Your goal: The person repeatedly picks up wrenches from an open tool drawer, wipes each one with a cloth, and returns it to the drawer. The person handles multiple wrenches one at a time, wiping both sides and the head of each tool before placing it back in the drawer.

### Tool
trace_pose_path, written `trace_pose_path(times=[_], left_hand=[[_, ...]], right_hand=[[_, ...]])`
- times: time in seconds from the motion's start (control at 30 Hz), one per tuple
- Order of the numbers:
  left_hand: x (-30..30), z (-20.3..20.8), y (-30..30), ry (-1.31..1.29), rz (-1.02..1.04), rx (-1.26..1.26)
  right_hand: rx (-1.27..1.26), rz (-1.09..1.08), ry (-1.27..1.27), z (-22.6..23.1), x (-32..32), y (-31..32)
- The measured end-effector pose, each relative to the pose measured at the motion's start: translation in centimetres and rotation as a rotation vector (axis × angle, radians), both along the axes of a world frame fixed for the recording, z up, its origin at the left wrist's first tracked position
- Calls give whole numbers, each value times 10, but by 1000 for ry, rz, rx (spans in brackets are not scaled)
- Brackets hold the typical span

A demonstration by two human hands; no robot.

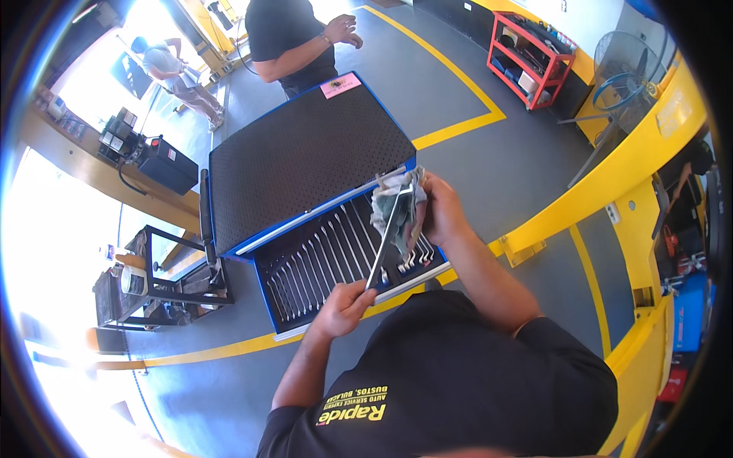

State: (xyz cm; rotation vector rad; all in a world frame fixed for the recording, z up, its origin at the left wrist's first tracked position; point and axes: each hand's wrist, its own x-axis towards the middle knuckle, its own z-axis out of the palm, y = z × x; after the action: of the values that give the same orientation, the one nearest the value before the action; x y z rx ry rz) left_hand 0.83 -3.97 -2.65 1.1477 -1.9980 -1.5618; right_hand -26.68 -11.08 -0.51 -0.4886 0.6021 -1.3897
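Steel glints between our hands as we hold a wrench (388, 237) at a slant above a pulled-out drawer (418, 280). Our left hand (343, 309) has its grip curled snugly around the lower end, thumb uppermost. Our right hand (445, 210) has its grip bunched on a crumpled, pale cloth (383, 200) at the upper end, some of its fingers hidden behind the folds. The wrench's shaft crosses the near side of the cloth.

Below, more wrenches (335, 256) lie side by side in the drawer, shortest at the left. The blue cabinet (282, 229) carries a black mat (298, 153), with a pink card (340, 85) at its far edge. Behind it stands a co-worker (286, 34) in a dark shirt, one hand raised; another person (164, 65) stands farther off to the left. A red cart (563, 69) and a fan (626, 65) stand to the right, beyond a yellow beam (595, 198).
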Motion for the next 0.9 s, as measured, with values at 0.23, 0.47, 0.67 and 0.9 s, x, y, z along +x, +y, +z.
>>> trace_pose_path(times=[0.23, 0.47, 0.67, 0.9], left_hand=[[39, 52, -14, -253, 135, -600], [30, 35, -8, -217, 221, -582], [-25, -19, 5, -217, 126, -676], [37, 30, 13, -328, 209, -585]], right_hand=[[-688, -173, 752, 0, -13, -9], [-507, -95, 352, 1, -5, -17], [-369, 154, -39, -20, 8, -30], [-770, 126, 1335, 6, -38, -8]])
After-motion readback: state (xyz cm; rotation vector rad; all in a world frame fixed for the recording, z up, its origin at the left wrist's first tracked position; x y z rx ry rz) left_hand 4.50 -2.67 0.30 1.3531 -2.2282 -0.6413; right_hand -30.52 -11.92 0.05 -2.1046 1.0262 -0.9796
